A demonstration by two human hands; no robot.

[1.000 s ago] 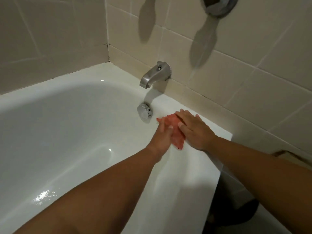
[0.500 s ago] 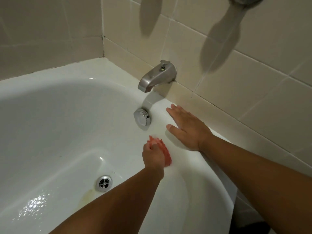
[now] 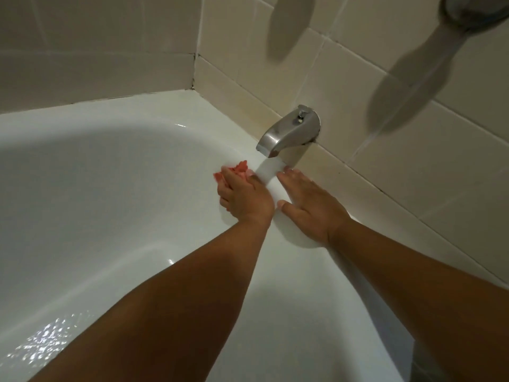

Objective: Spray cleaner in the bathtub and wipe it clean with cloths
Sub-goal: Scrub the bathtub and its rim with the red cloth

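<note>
Head view: the white bathtub (image 3: 110, 188) fills the frame; the right hand (image 3: 311, 208) lies flat on its rim, grip apart; the left hand (image 3: 245, 198), grip likewise apart, sits below the steel spout (image 3: 289, 133), pressing the red cloth (image 3: 239, 168) against the inner wall

Legible markings: none; no text, label, brand, number or sign reads on the bathtub (image 3: 165, 106), metal spout (image 3: 289, 133), wall tiles (image 3: 358, 78) or red cloth (image 3: 240, 167).

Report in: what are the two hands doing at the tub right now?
Left hand flat, pressing red cloth against bathtub inner wall. Right hand flat on the rim, holding nothing. Spout close beside cloth; nothing blocking.
</note>
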